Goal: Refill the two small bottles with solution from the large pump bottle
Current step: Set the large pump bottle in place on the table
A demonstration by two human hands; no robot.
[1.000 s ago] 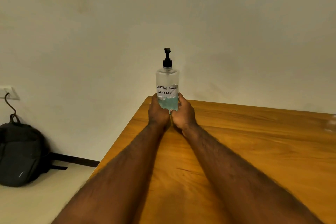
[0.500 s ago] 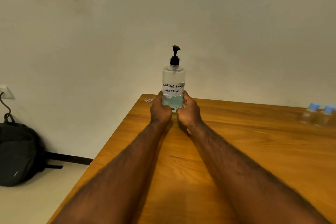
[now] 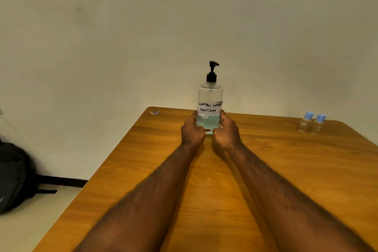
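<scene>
The large pump bottle [image 3: 210, 96] stands upright near the table's [image 3: 286, 170] far edge, toward the far left corner, and whether its base touches the wood cannot be told. The left hand [image 3: 192, 129] and right hand [image 3: 226, 131] grip its lower body from either side with curled fingers, both forearms stretched straight out over the tabletop. Pale blue-green liquid fills the part below the handwritten label [image 3: 209, 107], which reads CONTACT LENS SOLUTION; above it the bottle is clear, topped by a black pump head [image 3: 212, 71]. By the far right corner a small bottle [image 3: 305, 122] and a second small bottle [image 3: 318, 124] stand touching, blue-capped, contents too faint to tell. A dark backpack [image 3: 12, 176] sits on the floor off the left edge
</scene>
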